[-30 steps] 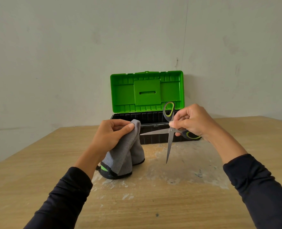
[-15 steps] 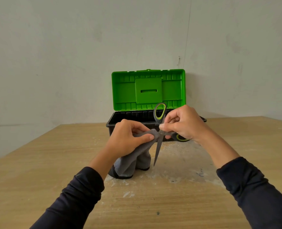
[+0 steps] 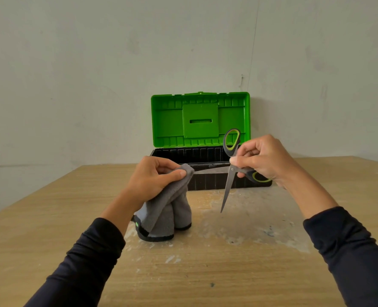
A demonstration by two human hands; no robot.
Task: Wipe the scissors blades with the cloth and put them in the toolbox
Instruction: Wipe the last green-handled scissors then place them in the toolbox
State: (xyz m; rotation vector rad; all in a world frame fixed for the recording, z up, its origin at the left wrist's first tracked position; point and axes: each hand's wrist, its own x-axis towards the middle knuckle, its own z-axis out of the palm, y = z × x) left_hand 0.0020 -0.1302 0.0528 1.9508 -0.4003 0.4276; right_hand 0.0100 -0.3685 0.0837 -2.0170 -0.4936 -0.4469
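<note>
- Head view: the right hand is gripping the scissors at the pivot and handles, holding them spread wide above the desk; one blade is pointing down toward the desk and the other is reaching sideways to the left.
- The left hand is clutching the grey cloth and pinching a fold of it around the tip of the sideways blade, while the rest of the cloth is hanging down with its hem resting on the desk.
- The toolbox is standing open just behind both hands, its green lid tilted up against the wall.
- Judging from this, the wiping step is in hand: the cloth is sitting at the end of one blade, and the downward blade is bare and apart from the cloth.
- The next move probably calls for shifting the pinched cloth onto the other blade near the pivot and drawing it toward the tip, with fingers kept off the cutting edge.
- After that the blades would need closing before the scissors are being lowered into the black base of the toolbox.
</note>
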